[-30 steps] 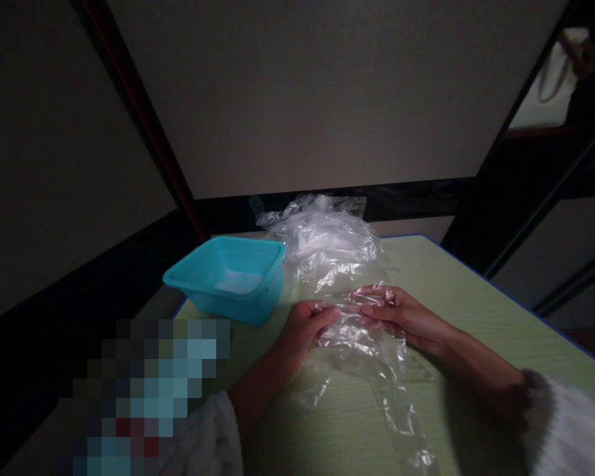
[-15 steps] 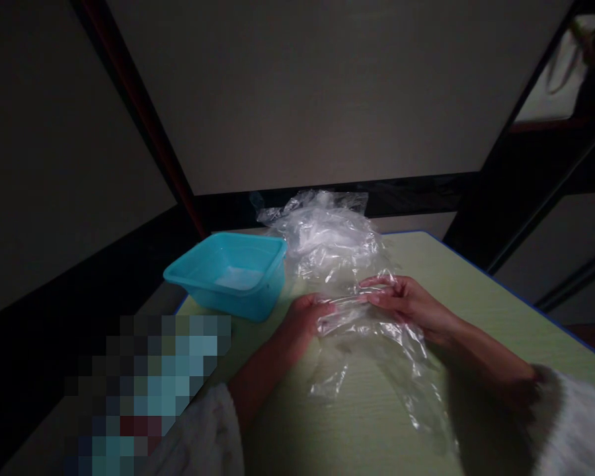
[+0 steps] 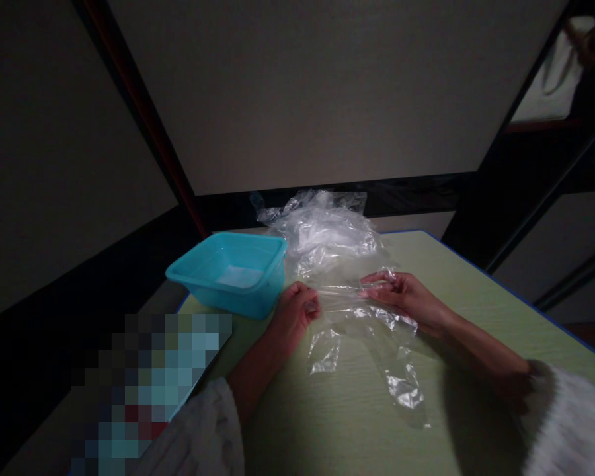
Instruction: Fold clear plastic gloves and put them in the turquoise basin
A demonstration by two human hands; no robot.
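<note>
A clear, crinkled plastic bag is stretched between my two hands above the table. My left hand is closed in a pinch on its left edge, with the fingers curled. On the opposite side, my right hand pinches the film between thumb and fingers. Two loose strips like bag handles hang toward me, one short on the left and one longer on the right. Just beyond my hands lies a heap of clear plastic bags; where the held bag ends and the heap begins is hard to make out.
A turquoise plastic basin stands at the table's back left, with something whitish at its bottom. The pale green table has a blue edge. A blurred-out object lies at the left. Behind the table rises a grey panel.
My hands have moved slightly apart, the left one up and to the left, pulling the film straighter. The hanging strips have drawn up and away from the table's near side.
</note>
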